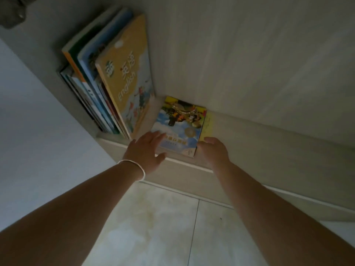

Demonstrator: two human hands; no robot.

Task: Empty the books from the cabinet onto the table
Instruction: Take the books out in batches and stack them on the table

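Observation:
A small book with a blue-sky cover (178,123) lies flat on the cabinet's bottom shelf (249,131), with a yellow book (207,124) showing under its right edge. My left hand (148,150), a white bangle on the wrist, reaches to the book's left edge with fingers spread. At the book's right front corner is my right hand (213,150), fingers curled loosely. Neither hand grips it. Left of this, several upright books lean together, the front one a yellow "English" textbook (126,73).
The cabinet's pale back panel (249,54) rises behind the books, and its left side wall (48,60) bounds the upright stack. A raised front lip (182,166) edges the shelf. Below lies a tiled floor (163,227). No table is in view.

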